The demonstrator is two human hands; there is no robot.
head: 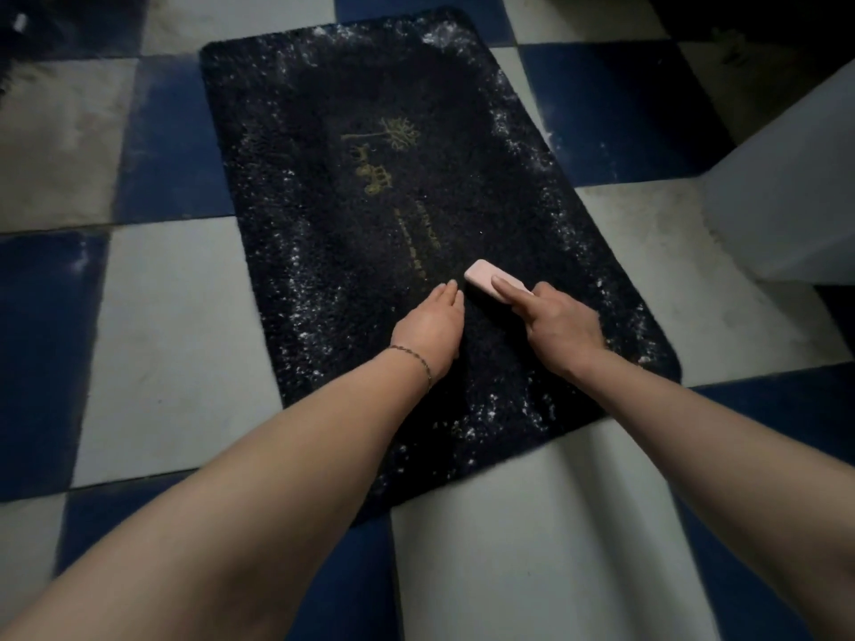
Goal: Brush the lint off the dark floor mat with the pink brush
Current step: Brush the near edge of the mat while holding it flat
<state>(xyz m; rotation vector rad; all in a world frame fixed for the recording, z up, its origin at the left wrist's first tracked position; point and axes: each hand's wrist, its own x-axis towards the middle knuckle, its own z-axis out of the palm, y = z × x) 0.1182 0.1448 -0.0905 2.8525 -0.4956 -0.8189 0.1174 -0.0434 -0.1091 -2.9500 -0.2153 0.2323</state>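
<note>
On the checkered floor (176, 289), dark floor mat (370, 215) spread lengthwise, flecked with pale lint (300, 279) along its edges. Gold lettering mid-mat too dim to read; bristles hidden beneath pink brush (486, 276). Right hand (555, 326) clasped the brush, index finger stretched along its top. Left hand (432, 323) lay flat, fingers straight, just beside the brush, bracelet (414, 356) at wrist.

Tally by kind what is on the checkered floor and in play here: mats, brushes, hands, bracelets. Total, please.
Dark floor mat: 1
Pink brush: 1
Hands: 2, left hand flat on the mat, right hand holding the brush
Bracelet: 1, on the left wrist
Total: 5
</note>
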